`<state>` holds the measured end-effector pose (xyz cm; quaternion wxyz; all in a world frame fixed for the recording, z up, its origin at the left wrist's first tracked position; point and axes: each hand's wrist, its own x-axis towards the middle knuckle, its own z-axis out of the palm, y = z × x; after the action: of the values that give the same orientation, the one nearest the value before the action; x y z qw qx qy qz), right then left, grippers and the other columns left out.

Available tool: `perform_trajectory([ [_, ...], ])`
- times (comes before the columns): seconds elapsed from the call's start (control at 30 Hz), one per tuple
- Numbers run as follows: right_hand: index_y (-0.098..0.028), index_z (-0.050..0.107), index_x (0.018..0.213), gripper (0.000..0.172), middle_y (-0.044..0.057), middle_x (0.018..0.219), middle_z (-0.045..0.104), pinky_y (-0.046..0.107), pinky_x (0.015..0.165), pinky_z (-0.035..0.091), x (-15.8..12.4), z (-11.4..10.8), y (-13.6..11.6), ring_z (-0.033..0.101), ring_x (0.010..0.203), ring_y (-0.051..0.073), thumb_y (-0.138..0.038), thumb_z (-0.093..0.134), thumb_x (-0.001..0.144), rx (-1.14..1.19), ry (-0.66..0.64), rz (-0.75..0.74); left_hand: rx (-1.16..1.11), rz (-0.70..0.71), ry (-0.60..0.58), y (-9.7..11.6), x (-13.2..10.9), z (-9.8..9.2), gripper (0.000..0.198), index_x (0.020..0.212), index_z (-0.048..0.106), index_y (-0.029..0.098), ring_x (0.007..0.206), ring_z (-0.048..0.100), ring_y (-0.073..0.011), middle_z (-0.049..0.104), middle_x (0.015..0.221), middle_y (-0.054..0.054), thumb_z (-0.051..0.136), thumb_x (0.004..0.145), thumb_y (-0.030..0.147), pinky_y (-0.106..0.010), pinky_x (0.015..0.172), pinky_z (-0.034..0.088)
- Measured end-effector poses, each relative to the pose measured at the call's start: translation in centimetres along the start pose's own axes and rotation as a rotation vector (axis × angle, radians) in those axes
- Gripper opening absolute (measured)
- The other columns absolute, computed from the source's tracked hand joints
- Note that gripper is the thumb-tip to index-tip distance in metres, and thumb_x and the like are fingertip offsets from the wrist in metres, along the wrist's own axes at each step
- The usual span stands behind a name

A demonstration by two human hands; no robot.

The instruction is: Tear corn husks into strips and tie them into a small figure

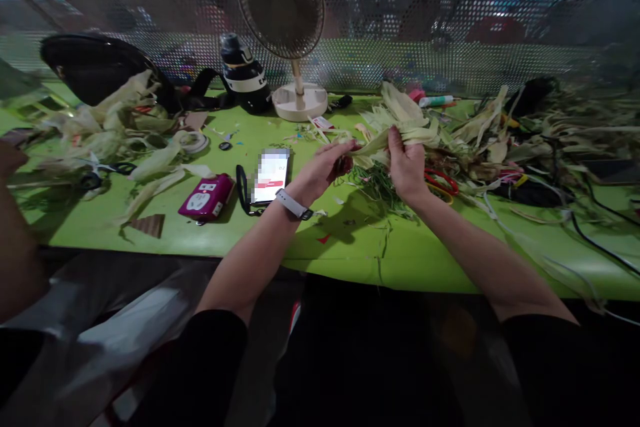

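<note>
Pale corn husks (407,113) are held up over the table between my two hands. My left hand (330,163), with a light-banded watch on its wrist, pinches a narrow end of husk. My right hand (407,163) is closed on the broader part, its thumb pressed against the leaves. Beneath them sits a heap of thin green strands (377,187), partly hidden by the hands. Red-handled scissors (443,181) seem to lie just right of my right hand.
On the green table (320,243) stand a fan (300,101) and a black bottle (245,80). Left are a phone (273,173), a purple case (206,199), tape (193,141) and scissors (97,170). More husks (493,127) and cables lie right. Another person's arm (17,233) is far left.
</note>
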<state>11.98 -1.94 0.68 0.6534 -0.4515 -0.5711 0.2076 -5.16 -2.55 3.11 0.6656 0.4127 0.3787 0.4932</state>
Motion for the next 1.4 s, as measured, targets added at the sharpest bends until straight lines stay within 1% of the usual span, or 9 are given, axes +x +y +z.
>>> perform_trajectory([
  [0.2, -0.02, 0.069, 0.093, 0.055, -0.001, 0.069, 0.059, 0.029, 0.072, 0.052, 0.0, 0.0, 0.4, 0.061, 0.071, 0.016, -0.073, 0.054, 0.088, 0.027, -0.014, 0.136, 0.037, 0.142, 0.017, 0.0, -0.1, -0.3, 0.006, 0.077, 0.073, 0.02, 0.062, 0.058, -0.0052, 0.07, 0.074, 0.0, 0.078, 0.081, 0.02, -0.019, 0.05, 0.036],
  [0.4, -0.023, 0.06, 0.078, 0.056, -0.005, 0.058, 0.047, 0.028, 0.056, 0.046, 0.4, 0.0, 1.4, 0.052, 0.056, 0.013, -0.079, 0.056, 0.083, 0.038, -0.016, 0.181, 0.107, 0.195, 0.03, -0.3, 0.0, -0.4, 0.01, 0.084, 0.077, 0.021, 0.067, 0.06, -0.0072, 0.074, 0.082, -0.001, 0.077, 0.078, 0.013, -0.018, 0.053, 0.038],
  [0.67, -0.022, 0.06, 0.074, 0.061, -0.003, 0.047, 0.057, 0.03, 0.043, 0.04, -0.1, -0.1, 0.0, 0.038, 0.035, 0.01, -0.084, 0.059, 0.078, 0.055, -0.578, 0.508, 0.108, 0.282, 0.122, -0.5, 0.4, -0.6, 0.01, 0.081, 0.076, 0.02, 0.075, 0.062, -0.0087, 0.074, 0.084, -0.001, 0.074, 0.08, 0.01, -0.021, 0.07, 0.048],
  [0.73, -0.023, 0.06, 0.08, 0.055, -0.002, 0.051, 0.06, 0.03, 0.046, 0.041, -0.3, -0.3, -0.4, 0.045, 0.038, 0.013, -0.077, 0.066, 0.077, -0.151, -0.592, 0.391, 0.104, 0.28, 0.135, -0.6, 0.5, -0.6, 0.011, 0.081, 0.076, 0.02, 0.077, 0.063, -0.0092, 0.074, 0.084, -0.001, 0.074, 0.081, 0.009, -0.021, 0.071, 0.049],
  [0.87, -0.021, 0.066, 0.097, 0.033, 0.006, 0.077, 0.073, 0.033, 0.064, 0.047, -1.1, -0.8, -1.6, 0.066, 0.067, 0.023, -0.054, 0.061, 0.091, -0.709, -0.555, -0.073, 0.112, 0.279, 0.167, -0.8, 0.5, -0.5, 0.011, 0.079, 0.075, 0.02, 0.081, 0.065, -0.0105, 0.075, 0.086, -0.002, 0.076, 0.079, 0.009, -0.023, 0.073, 0.05],
  [1.0, -0.019, 0.07, 0.101, 0.031, 0.012, 0.093, 0.076, 0.033, 0.063, 0.044, -2.0, -0.9, -3.2, 0.066, 0.074, 0.023, -0.037, 0.045, 0.101, -1.001, -0.677, -0.322, 0.118, 0.3, 0.172, -1.0, 0.6, -0.5, 0.01, 0.082, 0.075, 0.02, 0.083, 0.066, -0.0102, 0.075, 0.09, -0.002, 0.079, 0.078, 0.013, -0.024, 0.078, 0.051],
  [1.1, -0.017, 0.071, 0.098, 0.034, 0.014, 0.093, 0.072, 0.036, 0.065, 0.044, -2.0, -1.0, -3.8, 0.063, 0.073, 0.023, -0.037, 0.043, 0.102, -1.014, -0.635, -0.445, 0.117, 0.331, 0.156, -1.2, 0.7, -0.7, 0.009, 0.083, 0.075, 0.02, 0.083, 0.065, -0.0096, 0.075, 0.09, -0.001, 0.078, 0.078, 0.014, -0.026, 0.082, 0.051],
  [1.2, -0.018, 0.072, 0.095, 0.035, 0.016, 0.101, 0.07, 0.04, 0.078, 0.047, -1.7, -1.2, -4.0, 0.063, 0.091, 0.027, -0.038, 0.044, 0.103, -0.936, -0.588, -0.551, 0.088, 0.343, 0.113, -1.5, 0.7, -0.8, 0.011, 0.083, 0.075, 0.02, 0.083, 0.065, -0.009, 0.075, 0.089, 0.0, 0.079, 0.076, 0.014, -0.025, 0.083, 0.05],
  [1.4, -0.023, 0.072, 0.101, 0.032, 0.013, 0.117, 0.068, 0.045, 0.095, 0.047, -0.9, -1.4, -3.5, 0.059, 0.11, 0.028, -0.04, 0.045, 0.103, -0.782, -0.45, -0.577, 0.048, 0.261, 0.094, -1.3, 0.4, -0.4, 0.007, 0.081, 0.075, 0.021, 0.076, 0.062, -0.009, 0.075, 0.084, -0.001, 0.081, 0.077, 0.021, -0.021, 0.065, 0.044],
])
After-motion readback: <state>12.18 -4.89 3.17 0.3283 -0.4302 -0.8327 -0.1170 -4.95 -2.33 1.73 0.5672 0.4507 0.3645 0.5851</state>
